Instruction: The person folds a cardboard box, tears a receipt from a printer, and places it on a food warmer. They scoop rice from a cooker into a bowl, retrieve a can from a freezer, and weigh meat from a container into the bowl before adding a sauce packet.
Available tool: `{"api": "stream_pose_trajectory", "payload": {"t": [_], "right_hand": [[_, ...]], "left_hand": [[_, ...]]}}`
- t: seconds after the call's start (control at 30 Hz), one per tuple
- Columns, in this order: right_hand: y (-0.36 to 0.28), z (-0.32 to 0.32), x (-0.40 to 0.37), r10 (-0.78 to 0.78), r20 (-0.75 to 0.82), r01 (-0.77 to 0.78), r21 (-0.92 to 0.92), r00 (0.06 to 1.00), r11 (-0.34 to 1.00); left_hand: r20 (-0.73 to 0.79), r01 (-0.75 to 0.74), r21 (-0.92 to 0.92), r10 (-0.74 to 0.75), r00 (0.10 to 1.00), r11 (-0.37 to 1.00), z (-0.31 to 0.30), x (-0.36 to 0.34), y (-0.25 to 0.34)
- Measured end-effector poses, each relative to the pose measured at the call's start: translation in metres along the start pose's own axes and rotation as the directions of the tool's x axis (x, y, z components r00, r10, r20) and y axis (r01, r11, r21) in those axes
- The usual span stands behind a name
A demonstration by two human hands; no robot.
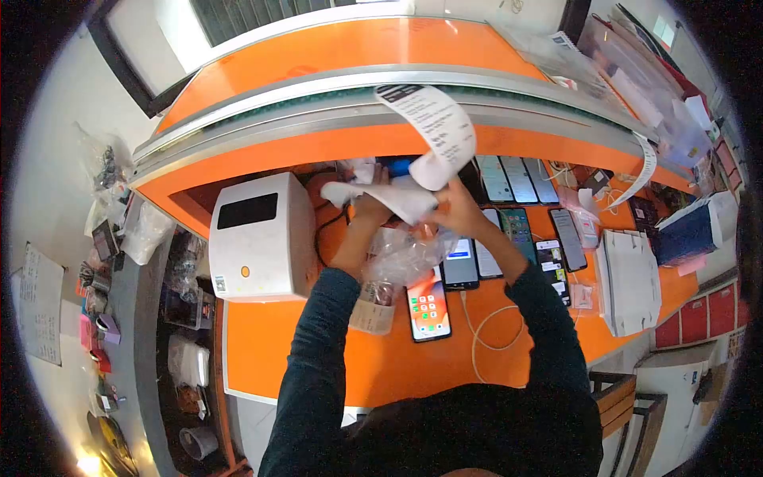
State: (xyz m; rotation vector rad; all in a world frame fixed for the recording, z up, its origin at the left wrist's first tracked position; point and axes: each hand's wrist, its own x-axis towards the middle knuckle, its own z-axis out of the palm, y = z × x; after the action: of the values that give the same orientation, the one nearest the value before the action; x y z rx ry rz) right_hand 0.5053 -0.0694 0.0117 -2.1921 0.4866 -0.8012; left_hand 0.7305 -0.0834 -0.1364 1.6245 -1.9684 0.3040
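Note:
A long curling strip of printed paper labels (439, 127) rises over the desk, with its lower white end (389, 197) bent across towards the left. My right hand (457, 211) is closed on this strip near its lower bend. My left hand (370, 208) reaches under the shelf edge behind the paper, and its fingers are mostly hidden. Below both hands lies a crumpled clear plastic bag (401, 254). A phone with a lit red home screen (429, 308) rests in front of the bag.
A white label printer (258, 238) stands left of my arms. Several phones (520, 179) lie on the orange desk (262, 342) at right. A white cable (474, 342) loops near my right forearm. A stack of white envelopes (629, 282) sits further right. The orange shelf (334, 143) overhangs the desk.

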Motion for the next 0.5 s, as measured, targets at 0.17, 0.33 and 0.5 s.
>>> {"api": "stream_pose_trajectory", "payload": {"t": [0.17,0.33,0.5], "right_hand": [[0.042,-0.072,-0.088,-0.112,0.188,0.179,-0.393,0.976,0.902],[-0.035,-0.145,-0.138,0.25,0.174,-0.256,0.012,0.952,0.967],[-0.091,-0.167,-0.137,-0.071,-0.262,0.118,0.169,0.962,0.978]], "left_hand": [[0.499,0.46,0.255,-0.524,0.69,0.85,-0.095,0.022,0.069],[0.542,0.425,0.224,-0.475,0.693,0.877,-0.098,0.036,0.089],[0.306,0.046,-0.749,0.282,0.909,0.661,-0.217,0.069,0.253]]}}
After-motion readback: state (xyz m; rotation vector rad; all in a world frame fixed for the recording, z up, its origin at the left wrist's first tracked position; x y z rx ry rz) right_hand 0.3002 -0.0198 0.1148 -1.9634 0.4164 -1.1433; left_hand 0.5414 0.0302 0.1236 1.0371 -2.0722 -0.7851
